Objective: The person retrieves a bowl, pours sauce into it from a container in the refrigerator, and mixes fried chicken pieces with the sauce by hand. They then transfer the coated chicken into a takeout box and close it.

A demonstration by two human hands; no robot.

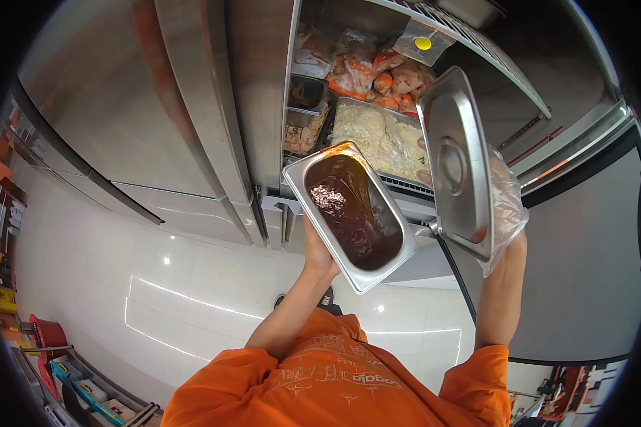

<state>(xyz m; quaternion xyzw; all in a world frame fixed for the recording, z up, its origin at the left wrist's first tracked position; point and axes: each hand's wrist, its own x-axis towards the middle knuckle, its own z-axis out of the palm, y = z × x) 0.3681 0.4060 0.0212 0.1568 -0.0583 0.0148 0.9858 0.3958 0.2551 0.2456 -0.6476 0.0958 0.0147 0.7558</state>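
My left hand [319, 249] grips a steel food pan [400, 256] from below and along its left side. Dark brown sauce [352, 224] lies in the pan, with an orange-brown smear on its far rim. A clear plastic glove covers my right hand [506, 196], which is closed on the steel lid [452, 167]. The lid stands nearly on edge to the right of the pan, apart from it, and hides part of the fingers. Just beyond the pan, inside the open fridge, is a tray of pale shredded food [370, 132] under plastic film.
Bagged orange and pink food [377, 75] fills the back of the fridge shelf. A small dark container [308, 92] stands at the shelf's left. A wire rack [470, 43] runs above. The fridge door [577, 249] is swung out on the right, and closed steel doors [114, 92] stand left.
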